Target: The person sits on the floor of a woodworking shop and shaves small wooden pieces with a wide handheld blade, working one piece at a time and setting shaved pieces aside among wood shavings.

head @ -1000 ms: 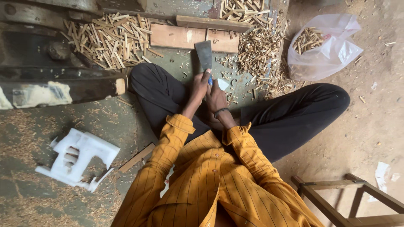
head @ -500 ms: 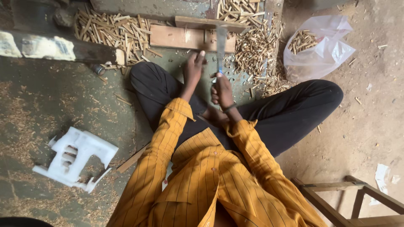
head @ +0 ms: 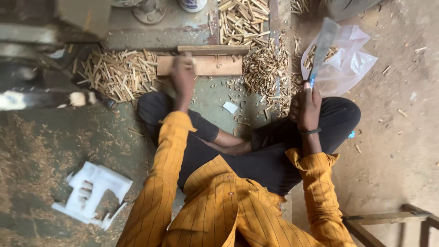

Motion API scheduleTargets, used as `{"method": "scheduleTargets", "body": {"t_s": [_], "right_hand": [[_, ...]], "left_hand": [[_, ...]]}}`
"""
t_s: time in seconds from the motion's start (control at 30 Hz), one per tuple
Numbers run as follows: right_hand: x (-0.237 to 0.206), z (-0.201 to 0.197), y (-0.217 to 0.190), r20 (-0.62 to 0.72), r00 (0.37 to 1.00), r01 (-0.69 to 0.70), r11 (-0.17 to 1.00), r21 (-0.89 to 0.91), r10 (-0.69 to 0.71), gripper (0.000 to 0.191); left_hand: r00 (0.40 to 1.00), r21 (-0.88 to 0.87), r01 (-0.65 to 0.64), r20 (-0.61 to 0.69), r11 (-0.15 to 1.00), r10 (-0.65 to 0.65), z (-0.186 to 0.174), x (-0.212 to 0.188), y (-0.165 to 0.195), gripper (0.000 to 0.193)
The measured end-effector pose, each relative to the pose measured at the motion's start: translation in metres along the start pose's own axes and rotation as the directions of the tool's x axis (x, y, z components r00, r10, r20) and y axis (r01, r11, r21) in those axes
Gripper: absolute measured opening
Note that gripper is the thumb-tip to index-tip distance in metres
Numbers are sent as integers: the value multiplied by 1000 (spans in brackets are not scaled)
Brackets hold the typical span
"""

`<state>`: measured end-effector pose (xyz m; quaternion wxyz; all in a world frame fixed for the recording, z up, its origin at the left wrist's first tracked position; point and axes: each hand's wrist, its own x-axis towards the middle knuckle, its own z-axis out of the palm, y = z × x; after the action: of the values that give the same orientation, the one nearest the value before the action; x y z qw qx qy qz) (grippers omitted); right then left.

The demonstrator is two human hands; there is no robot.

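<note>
Right hand (head: pixel 305 106) clenched on flat grey metal blade (head: pixel 323 48), raised over clear plastic bag (head: pixel 352 64). Left hand (head: pixel 183 75) blurred on pale rectangular wooden block (head: pixel 215 65); grip unclear. Floor (head: pixel 41 146) strewn with split sticks (head: pixel 116 73).

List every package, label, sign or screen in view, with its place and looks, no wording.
Clear plastic bag: on the ground at upper right, crumpled, holding wood sticks.
White foam packing piece: on the floor at lower left, blocky with cut-out hollows.
No labels, signs or screens show.
</note>
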<state>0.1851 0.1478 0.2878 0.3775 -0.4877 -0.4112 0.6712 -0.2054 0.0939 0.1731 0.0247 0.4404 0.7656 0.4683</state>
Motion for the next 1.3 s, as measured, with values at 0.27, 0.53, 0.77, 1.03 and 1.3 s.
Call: {"method": "scheduleTargets", "body": {"t_s": [0.27,0.53,0.77,1.03,1.3], "right_hand": [[0,6,2,16,992,-124,960,252,124,39],[5,-10,9,93,969,-246,876,415,228,37],[16,-8,10,127,938,-345,850,397,322,37],[17,-8,24,221,915,-401,806,436,336,31],[15,-7,28,215,907,-420,823,382,362,27]], "left_hand": [[975,88,-212,84,973,205,14,69,55,23],[812,412,-501,529,761,247,147,121,104,53],[869,589,-437,473,680,149,179,132,114,40],[912,394,-325,373,860,174,152,119,99,23],[944,1,-190,274,982,182,59,38,66,35]]}}
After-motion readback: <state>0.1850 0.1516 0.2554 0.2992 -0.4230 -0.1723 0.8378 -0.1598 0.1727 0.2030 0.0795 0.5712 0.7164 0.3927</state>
